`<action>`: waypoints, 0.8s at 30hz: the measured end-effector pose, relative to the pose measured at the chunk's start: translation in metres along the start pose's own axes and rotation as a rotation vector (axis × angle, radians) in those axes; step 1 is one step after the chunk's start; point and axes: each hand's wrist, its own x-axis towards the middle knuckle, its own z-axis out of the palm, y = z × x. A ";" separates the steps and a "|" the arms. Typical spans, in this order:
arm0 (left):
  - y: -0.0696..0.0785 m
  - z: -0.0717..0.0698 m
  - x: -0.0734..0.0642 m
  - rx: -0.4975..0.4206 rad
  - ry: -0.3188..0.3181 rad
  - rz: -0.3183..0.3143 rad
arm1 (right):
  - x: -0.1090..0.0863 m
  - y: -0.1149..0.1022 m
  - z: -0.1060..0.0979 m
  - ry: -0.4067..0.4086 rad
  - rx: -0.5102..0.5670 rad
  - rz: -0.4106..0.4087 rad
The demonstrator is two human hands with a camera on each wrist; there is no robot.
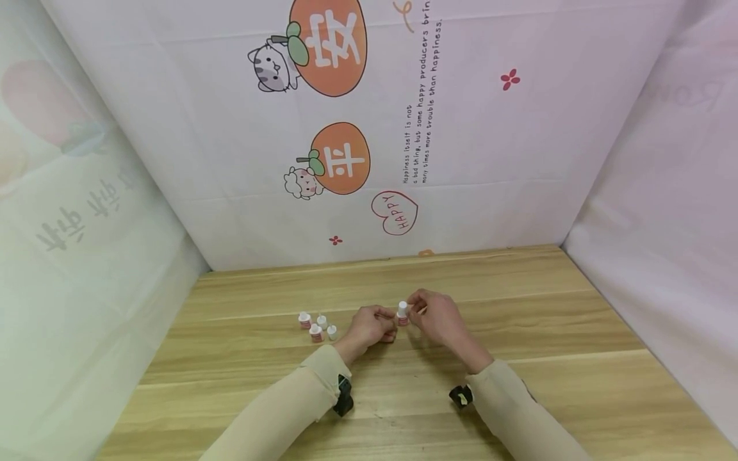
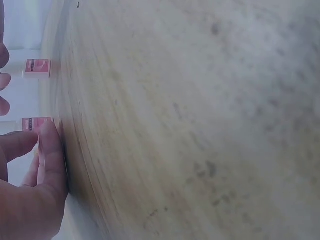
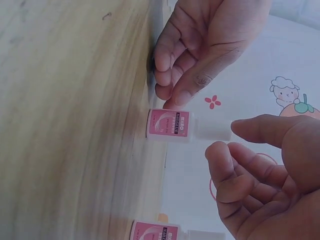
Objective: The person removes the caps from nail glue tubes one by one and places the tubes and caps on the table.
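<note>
A small nail glue bottle (image 3: 170, 125) with a pink label and a white cap stands upright on the table between my hands. My left hand (image 1: 371, 325) rests low on the tabletop, its fingertips right at the bottle's left side. On the other side is my right hand (image 1: 439, 317), with thumb and index fingertips close to the cap and a gap between them. Another pink-labelled bottle (image 2: 37, 67) stands farther right; in the head view my right hand hides it.
Left of my left hand, several small bottles stand in a group, including a pink-labelled one (image 1: 316, 333) and a white one (image 1: 331, 331). The wood-grain table (image 1: 392, 410) meets a printed white cloth (image 1: 478, 160) at the back, with cloth sides left and right.
</note>
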 end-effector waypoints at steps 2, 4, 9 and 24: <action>0.000 0.000 0.000 -0.002 -0.004 0.004 | 0.001 -0.001 0.000 -0.001 0.002 0.001; 0.000 0.000 0.001 -0.010 -0.009 0.006 | 0.002 -0.002 -0.001 -0.004 0.005 0.003; 0.002 0.001 0.000 -0.025 -0.022 0.013 | 0.005 -0.003 0.000 -0.017 0.011 0.020; 0.004 0.002 0.002 -0.062 -0.052 0.028 | 0.012 -0.005 0.006 -0.033 -0.024 0.057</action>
